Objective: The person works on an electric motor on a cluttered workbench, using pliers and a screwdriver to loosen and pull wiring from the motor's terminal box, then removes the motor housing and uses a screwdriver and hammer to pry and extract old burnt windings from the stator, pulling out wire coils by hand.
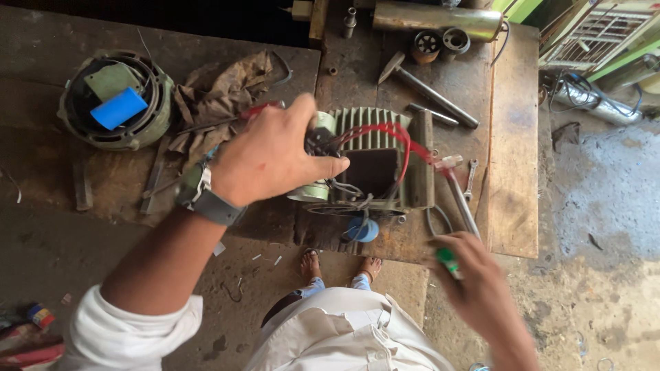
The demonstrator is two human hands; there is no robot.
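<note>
Fingers of the left hand (271,156) are curled together over a small black terminal block (320,142) at the near-left corner of the green finned motor housing (375,161), with the thumb extended to the right against it. Red wires (385,132) are seen running from that block across the top of the housing towards its right side. A grey watch (206,199) is worn on the left wrist.

Fingers of the right hand (474,288) are closed around the green handle of a screwdriver (457,206); the hand is blurred, so the exact grip cannot be told. The metal shaft is angled up and away, its tip lying just beside the right end of the housing, near a pale connector on the red wires.

The housing is set on a worn wooden workbench (512,172), roughly at its middle. A second green motor shell (113,99) holding a blue piece is placed well apart at the far left, with a crumpled brown rag (220,93) between the two. A hammer (426,89) is laid beyond the housing, and a small spanner (471,178) to its right.
</note>
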